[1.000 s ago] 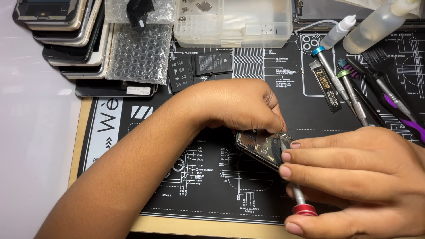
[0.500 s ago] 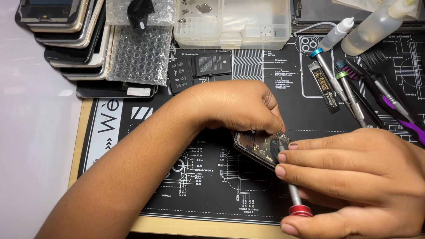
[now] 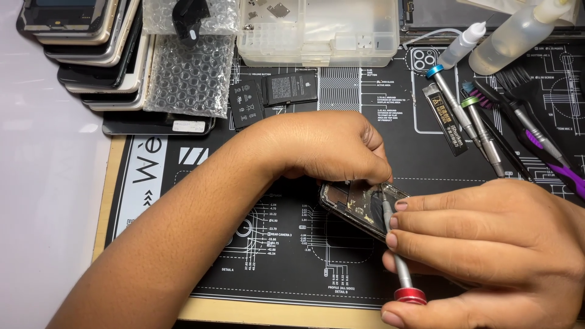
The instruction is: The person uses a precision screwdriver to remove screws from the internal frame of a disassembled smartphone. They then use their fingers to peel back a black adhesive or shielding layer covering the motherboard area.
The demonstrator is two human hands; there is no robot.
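Head view: left hand [image 3: 323,146] pinches fragile opened grey phone chassis [image 3: 359,207] by its edges; right hand [image 3: 487,244] grips silver red-capped screwdriver [image 3: 396,262].

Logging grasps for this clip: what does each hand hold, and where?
Right hand grips the screwdriver along its shaft; left hand steadies the opened phone at its top edge.

Pale tabletop [image 3: 42,201] under black printed work mat [image 3: 292,268]; bright, even light.
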